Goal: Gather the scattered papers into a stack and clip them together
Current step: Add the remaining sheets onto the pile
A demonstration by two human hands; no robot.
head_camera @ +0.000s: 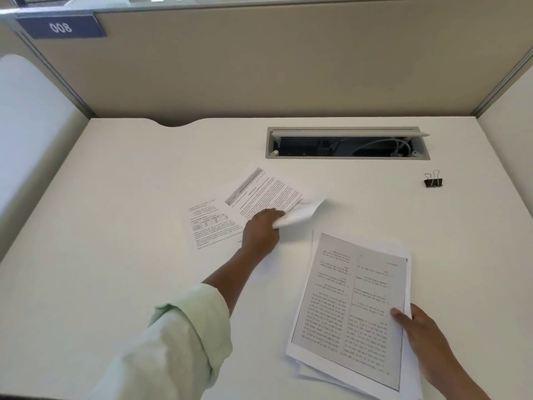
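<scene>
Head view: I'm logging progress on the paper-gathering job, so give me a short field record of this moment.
left hand: gripping the curled corner of a printed sheet
sheet beneath: flat on the desk, partly covered
right hand: holding the paper stack at its right edge
binder clip: on the desk far right, untouched
cable tray: lid open
stage: gathering, not yet clipped

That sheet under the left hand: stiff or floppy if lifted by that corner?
Probably floppy: the sheet already curls at the corner where the left hand pinches it. It looks thin and light, so it may droop or slide on the smooth desk.
</scene>
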